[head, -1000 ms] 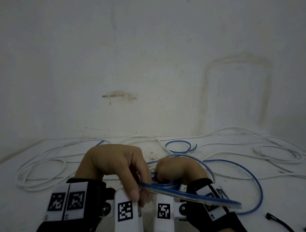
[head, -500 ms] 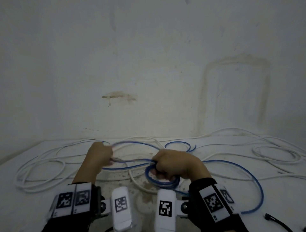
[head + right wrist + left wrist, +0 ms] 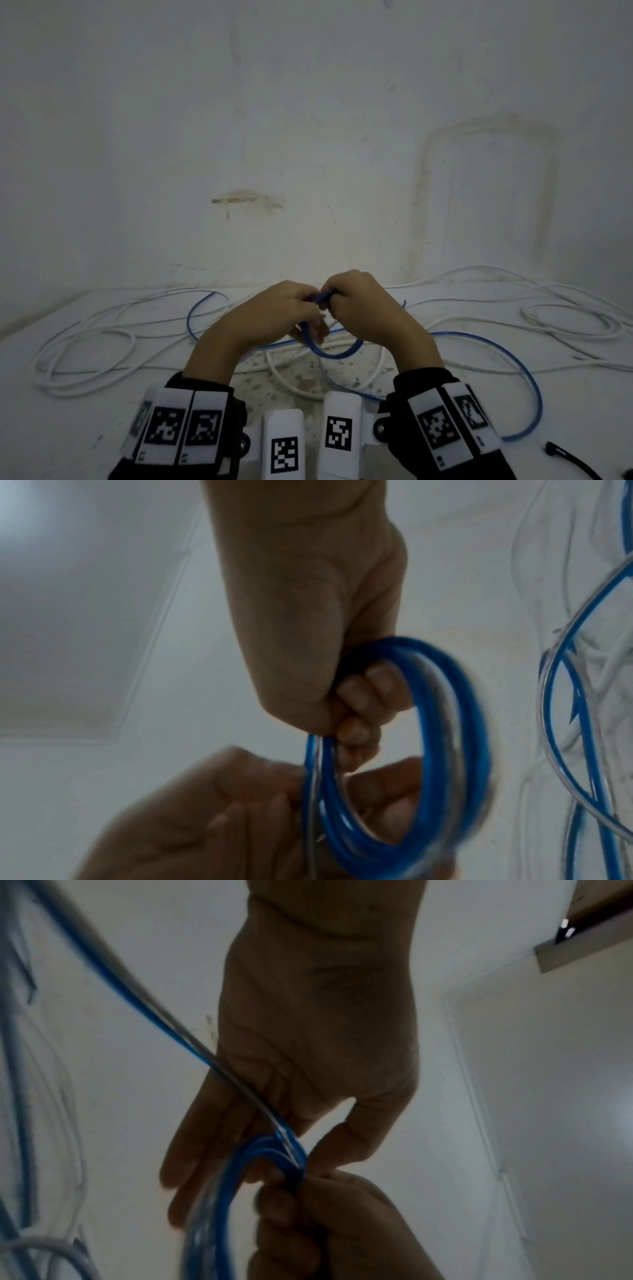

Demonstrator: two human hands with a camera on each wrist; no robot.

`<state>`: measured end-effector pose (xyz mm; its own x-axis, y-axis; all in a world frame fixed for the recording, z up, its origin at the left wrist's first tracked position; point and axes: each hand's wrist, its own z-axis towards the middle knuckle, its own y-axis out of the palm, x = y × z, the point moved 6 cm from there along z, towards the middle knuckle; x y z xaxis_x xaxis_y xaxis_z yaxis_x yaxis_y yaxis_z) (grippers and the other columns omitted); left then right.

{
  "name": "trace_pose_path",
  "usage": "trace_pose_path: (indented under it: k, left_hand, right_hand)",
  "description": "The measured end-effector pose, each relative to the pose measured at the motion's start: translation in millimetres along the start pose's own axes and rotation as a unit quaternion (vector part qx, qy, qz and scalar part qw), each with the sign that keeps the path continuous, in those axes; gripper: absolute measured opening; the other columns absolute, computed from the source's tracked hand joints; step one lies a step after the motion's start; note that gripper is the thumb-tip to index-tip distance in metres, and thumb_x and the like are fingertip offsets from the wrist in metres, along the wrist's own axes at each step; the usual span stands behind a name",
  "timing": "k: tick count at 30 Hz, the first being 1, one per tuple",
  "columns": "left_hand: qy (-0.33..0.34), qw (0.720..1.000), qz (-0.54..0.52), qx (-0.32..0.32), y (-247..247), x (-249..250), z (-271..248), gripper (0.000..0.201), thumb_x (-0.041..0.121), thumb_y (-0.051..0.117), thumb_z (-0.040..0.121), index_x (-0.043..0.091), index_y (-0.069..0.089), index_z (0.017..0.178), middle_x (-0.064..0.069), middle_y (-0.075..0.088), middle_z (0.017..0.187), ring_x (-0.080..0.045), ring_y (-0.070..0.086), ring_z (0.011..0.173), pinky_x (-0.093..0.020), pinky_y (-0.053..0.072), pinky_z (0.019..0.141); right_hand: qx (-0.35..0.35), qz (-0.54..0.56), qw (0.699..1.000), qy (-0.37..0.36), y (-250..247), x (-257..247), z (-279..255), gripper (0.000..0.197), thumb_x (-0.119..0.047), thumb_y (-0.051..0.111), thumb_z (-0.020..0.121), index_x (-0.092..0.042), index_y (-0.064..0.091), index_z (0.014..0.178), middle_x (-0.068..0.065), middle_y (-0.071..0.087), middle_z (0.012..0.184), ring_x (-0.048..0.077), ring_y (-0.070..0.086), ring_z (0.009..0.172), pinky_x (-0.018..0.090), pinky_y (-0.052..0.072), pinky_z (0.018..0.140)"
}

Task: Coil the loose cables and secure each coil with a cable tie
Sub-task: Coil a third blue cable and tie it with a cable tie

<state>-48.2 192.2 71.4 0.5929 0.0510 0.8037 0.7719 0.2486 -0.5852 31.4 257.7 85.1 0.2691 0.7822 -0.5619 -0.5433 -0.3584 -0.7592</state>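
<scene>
Head view: both hands meet above the white table [image 3: 85,428], near its back edge. Right hand [image 3: 370,318] is fisted round a small coil of the blue cable [image 3: 334,353]; right wrist view shows fingers curled through several stacked loops, which pins the turns together. Left hand [image 3: 274,318] pinches the incoming strand at the coil's top with thumb against fingers, other fingers fairly straight; likely feeding the next turn, though blur limits certainty. Remaining blue slack trails right across the table. White cables [image 3: 82,349] lie loose on both sides. A black cable tie [image 3: 568,459] waits at the near right. Stained plaster wall [image 3: 308,137] behind.
</scene>
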Motion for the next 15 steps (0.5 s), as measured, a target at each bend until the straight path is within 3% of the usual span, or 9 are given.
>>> trace_pose_path:
  k: [4, 7, 9, 12, 15]
  left_hand:
    - [0.004, 0.993, -0.114, 0.031, -0.2, 0.7, -1.0, 0.021, 0.004, 0.045, 0.093, -0.002, 0.064, 0.088, -0.016, 0.07, 0.073, -0.025, 0.067, 0.068, -0.038, 0.059, 0.073]
    - [0.021, 0.983, -0.163, 0.076, -3.7, 1.5, 2.5, 0.021, 0.004, 0.049, 0.091, -0.001, 0.069, 0.092, -0.015, 0.072, 0.077, -0.024, 0.069, 0.072, -0.041, 0.057, 0.08]
    - [0.018, 0.979, -0.179, 0.092, -3.2, 0.2, 3.6, 0.019, 0.003, 0.051, 0.091, -0.003, 0.068, 0.095, -0.017, 0.072, 0.077, -0.027, 0.069, 0.07, -0.043, 0.058, 0.077]
    - [0.023, 0.981, -0.172, 0.083, -2.9, -0.9, 2.7, 0.02, 0.003, 0.055, 0.091, 0.006, 0.061, 0.11, -0.018, 0.071, 0.08, -0.026, 0.069, 0.066, -0.032, 0.057, 0.064]
    - [0.038, 0.992, -0.11, 0.055, -4.3, 2.2, 1.3, 0.02, 0.004, 0.052, 0.092, 0.004, 0.067, 0.107, -0.017, 0.072, 0.084, -0.023, 0.071, 0.07, -0.026, 0.057, 0.064]
  right_hand:
    - [0.073, 0.101, 0.992, 0.018, -14.2, 4.0, -0.4, 0.027, 0.004, 0.037, 0.088, -0.009, 0.058, 0.077, 0.001, 0.051, 0.066, 0.016, 0.044, 0.058, 0.033, 0.043, 0.059]
    - [0.071, 0.124, 0.989, 0.025, -14.1, 3.4, -0.3, 0.026, 0.003, 0.037, 0.088, -0.008, 0.058, 0.077, 0.003, 0.053, 0.07, 0.017, 0.048, 0.063, 0.04, 0.05, 0.068]
    - [0.06, 0.116, 0.991, 0.038, -13.3, 7.0, -0.2, 0.028, 0.003, 0.037, 0.089, -0.01, 0.056, 0.073, 0.005, 0.053, 0.07, 0.019, 0.048, 0.064, 0.042, 0.05, 0.069]
    - [0.038, 0.096, 0.993, 0.062, -12.7, 15.4, -1.1, 0.034, 0.004, 0.037, 0.088, -0.016, 0.053, 0.065, 0.006, 0.051, 0.066, 0.02, 0.044, 0.059, 0.037, 0.042, 0.061]
    - [0.011, 0.08, 0.994, 0.073, -11.3, 16.4, -2.9, 0.036, 0.004, 0.04, 0.089, -0.018, 0.051, 0.063, 0.005, 0.048, 0.064, 0.017, 0.041, 0.055, 0.032, 0.038, 0.059]
